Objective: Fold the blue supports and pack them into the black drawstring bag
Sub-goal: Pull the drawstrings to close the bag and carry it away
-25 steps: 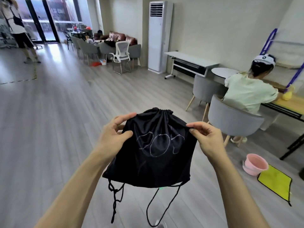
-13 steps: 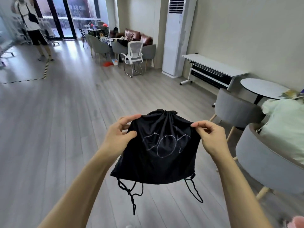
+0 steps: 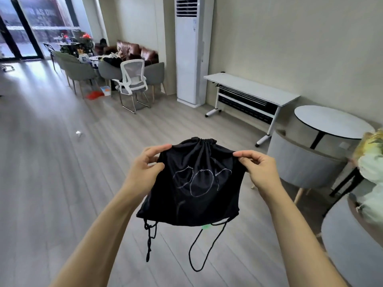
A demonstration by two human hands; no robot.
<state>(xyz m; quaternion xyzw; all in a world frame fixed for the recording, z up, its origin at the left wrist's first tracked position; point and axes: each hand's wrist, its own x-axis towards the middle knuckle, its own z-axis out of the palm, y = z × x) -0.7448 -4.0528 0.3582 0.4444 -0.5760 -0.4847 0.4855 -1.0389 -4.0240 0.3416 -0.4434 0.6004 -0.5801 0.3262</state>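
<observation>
Here the black drawstring bag (image 3: 192,183) hangs pinched between both hands' fingers (image 3: 246,155)

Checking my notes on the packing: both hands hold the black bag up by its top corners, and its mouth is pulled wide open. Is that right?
Not quite. The head view shows the left hand and right hand pinching the black bag at its top corners, but its mouth is cinched shut, gathered into a bunch at the top.

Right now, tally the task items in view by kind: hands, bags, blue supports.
Hands: 2, left hand and right hand, each with a grip on a top corner of the bag
Black drawstring bag: 1
Blue supports: 0 in view
Total: 3
</observation>
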